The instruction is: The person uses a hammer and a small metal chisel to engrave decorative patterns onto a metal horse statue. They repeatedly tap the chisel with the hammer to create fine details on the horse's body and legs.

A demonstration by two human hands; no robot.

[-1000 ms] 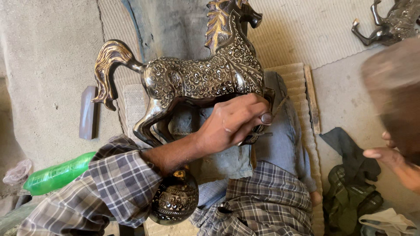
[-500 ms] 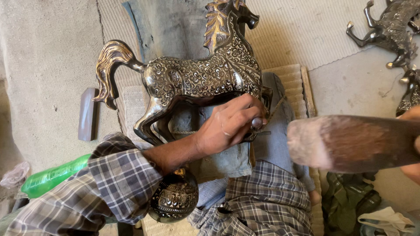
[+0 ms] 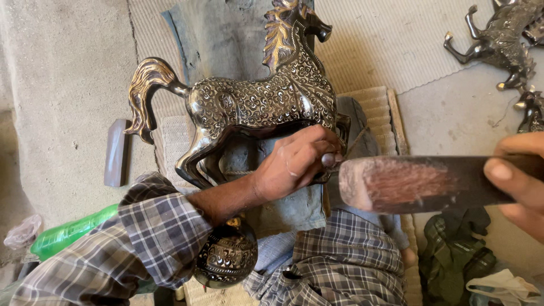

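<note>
The left hand is curled tight under the belly of a metal horse, its fingers pinching a small dark tool against the horse's chest; the horse lies on its side across the person's lap, over a grey cloth, head at the top of the view and tail curling out to the left; the right hand is clenched round the handle of a wooden mallet, whose blunt end sits just beside the tool and the left fingers; a round engraved metal ball rests below the checked sleeve; a green plastic bottle lies at the lower left; more metal horses lie at the upper right.
</note>
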